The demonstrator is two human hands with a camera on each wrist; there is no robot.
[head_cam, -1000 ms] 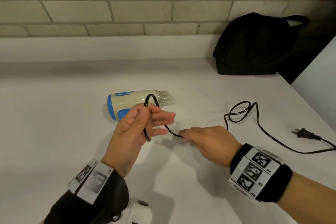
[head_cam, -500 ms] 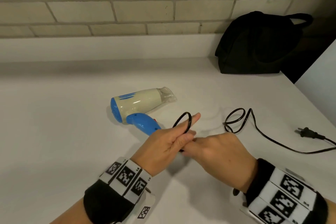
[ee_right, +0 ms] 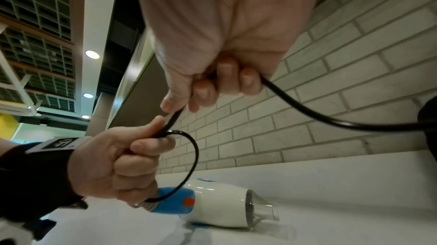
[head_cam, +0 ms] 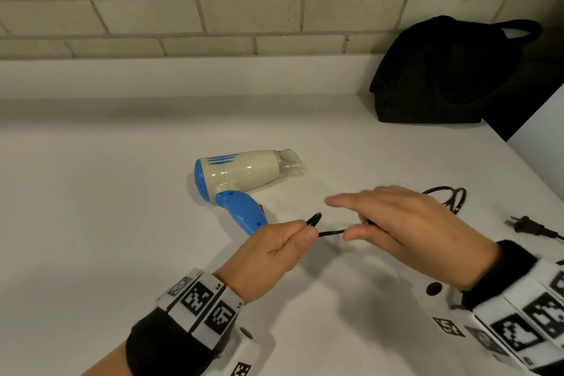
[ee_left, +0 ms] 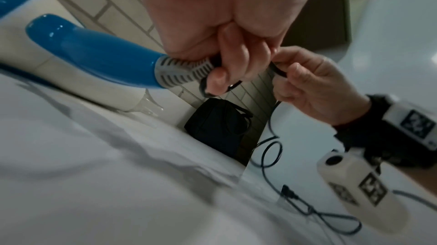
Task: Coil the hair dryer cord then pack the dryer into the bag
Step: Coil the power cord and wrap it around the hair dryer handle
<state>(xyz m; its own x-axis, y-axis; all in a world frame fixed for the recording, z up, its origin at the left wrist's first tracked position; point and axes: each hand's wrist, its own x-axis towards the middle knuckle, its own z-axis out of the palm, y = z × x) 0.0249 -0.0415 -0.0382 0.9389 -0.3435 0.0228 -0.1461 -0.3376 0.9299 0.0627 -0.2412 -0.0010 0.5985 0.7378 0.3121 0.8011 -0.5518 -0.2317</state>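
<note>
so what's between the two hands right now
A short taut stretch of black cord runs from the left hand to the right hand; clearest in the head view.

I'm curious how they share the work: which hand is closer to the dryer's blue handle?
Left. The left hand pinches a cord loop right at the blue handle end; the right hand grips the cord farther along, apart from the handle.

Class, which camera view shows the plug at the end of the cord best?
The head view: the plug lies on the counter at far right, prongs visible, unobstructed. The left wrist view shows it small and blurred beyond the right hand. The right wrist view does not show it.
</note>
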